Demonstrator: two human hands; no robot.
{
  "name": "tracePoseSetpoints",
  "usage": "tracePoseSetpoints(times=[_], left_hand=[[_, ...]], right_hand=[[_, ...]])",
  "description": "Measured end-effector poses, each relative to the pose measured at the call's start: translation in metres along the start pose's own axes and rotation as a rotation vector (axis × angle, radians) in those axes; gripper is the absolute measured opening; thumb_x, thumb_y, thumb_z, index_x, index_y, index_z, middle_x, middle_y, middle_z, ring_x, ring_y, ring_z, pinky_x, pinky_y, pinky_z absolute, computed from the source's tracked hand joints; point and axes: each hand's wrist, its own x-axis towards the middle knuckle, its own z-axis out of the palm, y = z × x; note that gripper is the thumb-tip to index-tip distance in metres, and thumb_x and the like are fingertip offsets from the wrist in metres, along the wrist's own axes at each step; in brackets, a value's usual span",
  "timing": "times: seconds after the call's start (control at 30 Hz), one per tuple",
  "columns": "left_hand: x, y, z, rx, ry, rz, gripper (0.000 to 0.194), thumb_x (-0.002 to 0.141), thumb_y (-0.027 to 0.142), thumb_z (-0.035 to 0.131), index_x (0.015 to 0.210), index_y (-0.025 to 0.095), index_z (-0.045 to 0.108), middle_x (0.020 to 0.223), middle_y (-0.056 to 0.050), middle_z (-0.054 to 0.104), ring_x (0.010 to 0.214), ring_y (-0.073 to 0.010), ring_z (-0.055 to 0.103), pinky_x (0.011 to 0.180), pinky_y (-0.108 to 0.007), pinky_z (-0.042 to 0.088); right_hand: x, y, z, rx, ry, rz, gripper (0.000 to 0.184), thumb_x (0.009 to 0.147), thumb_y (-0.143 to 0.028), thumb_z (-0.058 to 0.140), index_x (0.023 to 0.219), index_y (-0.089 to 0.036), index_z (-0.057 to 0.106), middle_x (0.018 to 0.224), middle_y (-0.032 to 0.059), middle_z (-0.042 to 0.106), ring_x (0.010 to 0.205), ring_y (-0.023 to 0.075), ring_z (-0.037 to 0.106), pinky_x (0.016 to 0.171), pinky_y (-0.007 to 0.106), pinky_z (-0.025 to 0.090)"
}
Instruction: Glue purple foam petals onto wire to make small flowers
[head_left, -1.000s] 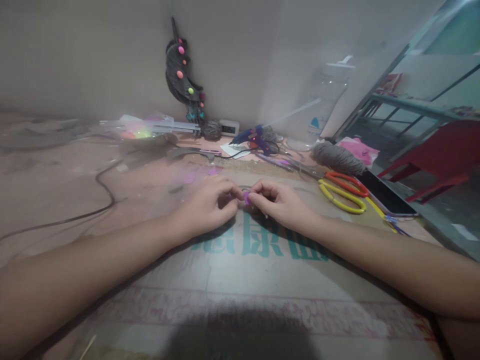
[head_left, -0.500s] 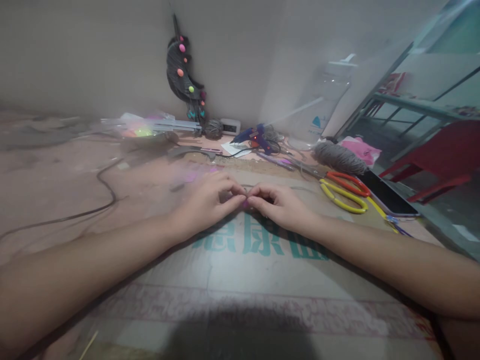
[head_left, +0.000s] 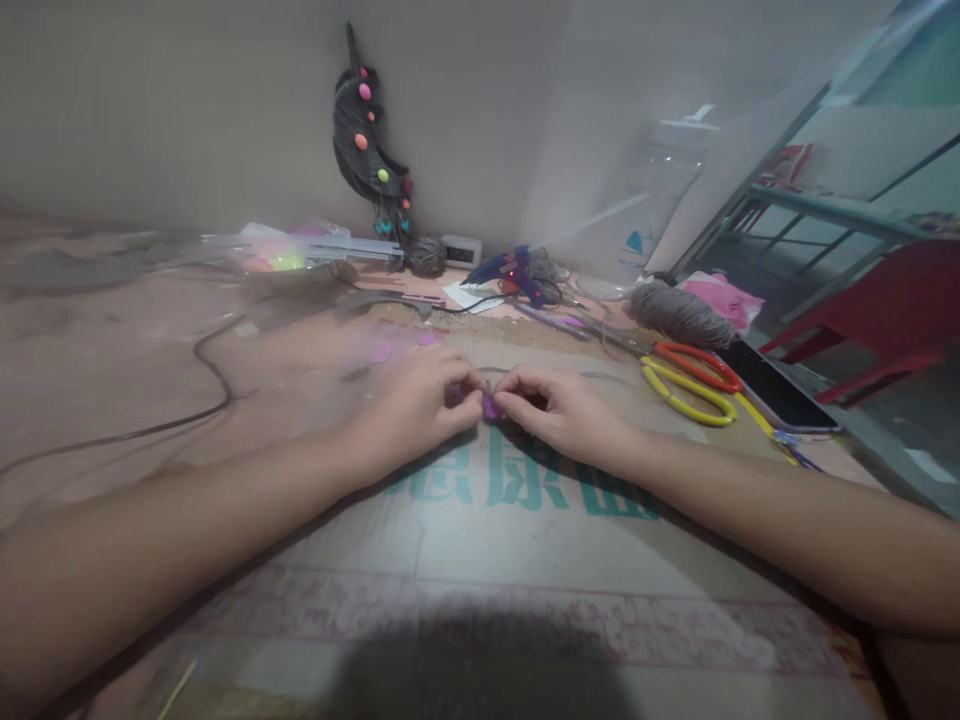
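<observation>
A small purple piece (head_left: 490, 405) shows between my fingertips; its material is too small to make out. My left hand (head_left: 431, 405) pinches it from the left, thumb and fingers together. From the right, my right hand (head_left: 559, 405) pinches the same piece, its fingers curled. A thin grey strand (head_left: 491, 372) runs just behind the fingertips. Both hands are low over a cardboard sheet (head_left: 487, 560) with green printed characters. More purple scraps (head_left: 382, 352) lie beyond my left hand.
Scissors with red and yellow handles (head_left: 690, 408), a phone (head_left: 784, 390) and grey yarn (head_left: 679, 315) lie at the right. A blue glue gun (head_left: 510, 275), a clear bottle (head_left: 649, 210) and a clock (head_left: 461, 251) stand behind. A black cable (head_left: 217, 405) crosses the left side.
My left fingertips have drawn slightly left, away from the right ones, and more of the purple piece shows between them. My right hand has hardly moved.
</observation>
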Motion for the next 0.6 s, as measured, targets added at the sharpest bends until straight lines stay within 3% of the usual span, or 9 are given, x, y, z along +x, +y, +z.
tracePoseSetpoints(times=[0.17,0.3,0.4,0.6], left_hand=[[-0.0013,0.0007,-0.0014,-0.002,-0.012,-0.044,0.018,0.088,0.024,0.052,0.082,0.019,0.068,0.082,-0.003,0.067,0.082,-0.0196,0.059,0.076,-0.034,0.044],[-0.0014,0.0035,-0.0016,0.019,-0.03,0.024,0.027,0.092,0.036,0.052,0.078,0.018,0.067,0.076,-0.003,0.063,0.077,-0.0184,0.056,0.072,-0.033,0.041],[-0.0009,0.0035,-0.0014,-0.041,-0.023,-0.022,0.028,0.094,0.034,0.05,0.077,0.017,0.064,0.075,-0.003,0.062,0.076,-0.0177,0.056,0.069,-0.032,0.041],[-0.0001,0.0028,-0.0016,-0.075,-0.021,-0.032,0.026,0.093,0.032,0.049,0.077,0.018,0.063,0.074,-0.002,0.062,0.075,-0.0172,0.056,0.067,-0.031,0.04]], right_hand=[[0.0005,-0.002,-0.0028,0.18,0.032,0.117,0.024,0.09,-0.037,0.052,0.08,-0.016,0.06,0.061,-0.0029,0.057,0.051,0.0087,0.045,0.05,0.022,0.033],[0.0007,-0.0032,-0.0056,0.127,0.036,0.101,0.028,0.091,-0.039,0.051,0.079,-0.017,0.061,0.055,-0.0053,0.05,0.049,0.0086,0.042,0.05,0.023,0.032],[-0.0001,-0.0036,-0.0064,0.104,0.052,0.075,0.035,0.095,-0.041,0.046,0.072,-0.017,0.058,0.056,-0.0043,0.05,0.052,0.0087,0.044,0.054,0.024,0.035],[0.0014,-0.0019,-0.0035,0.247,0.052,0.108,0.027,0.086,-0.042,0.059,0.091,-0.016,0.061,0.06,-0.0045,0.053,0.052,0.0089,0.047,0.05,0.022,0.036]])
